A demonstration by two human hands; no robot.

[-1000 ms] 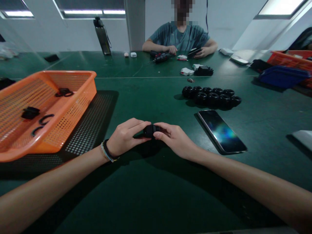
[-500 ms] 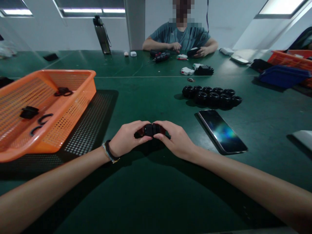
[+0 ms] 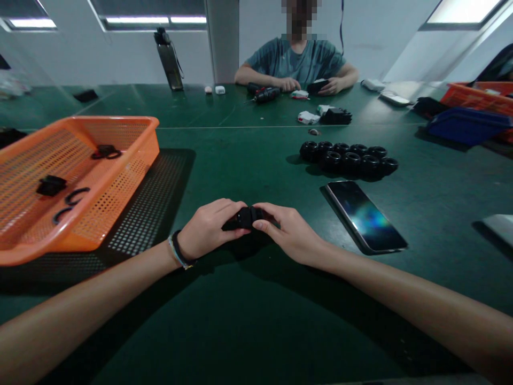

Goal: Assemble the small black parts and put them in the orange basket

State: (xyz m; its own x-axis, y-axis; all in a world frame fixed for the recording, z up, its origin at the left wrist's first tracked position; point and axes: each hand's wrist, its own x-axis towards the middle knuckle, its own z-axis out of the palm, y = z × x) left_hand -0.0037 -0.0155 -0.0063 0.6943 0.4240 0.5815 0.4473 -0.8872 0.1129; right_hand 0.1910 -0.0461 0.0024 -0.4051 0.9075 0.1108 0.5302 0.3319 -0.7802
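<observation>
Between my two hands, just over the green table (image 3: 256, 321), is a small black plastic part (image 3: 245, 218) with a groove near its right end. My left hand (image 3: 208, 227) is closed on its left side, thumb below and fingers above. On the right end, my right hand (image 3: 286, 227) pinches with thumb and forefinger. The fingers partly cover the part, so its full shape is hidden. Farther back to the right stand several round black parts (image 3: 350, 160) with holes in their tops, grouped in rows.
At left, an orange perforated basket (image 3: 132, 198) holds a few black parts and rings. A smartphone (image 3: 365, 216) lies to the right. Across the table sits a person (image 3: 298, 64) near a power drill (image 3: 266, 94). A bottle (image 3: 168, 61) stands at the back; a blue bin (image 3: 467, 125) is far right.
Both hands keep their hold on the black part, with only a slight shift of the left fingers. The person opposite has moved one hand slightly.
</observation>
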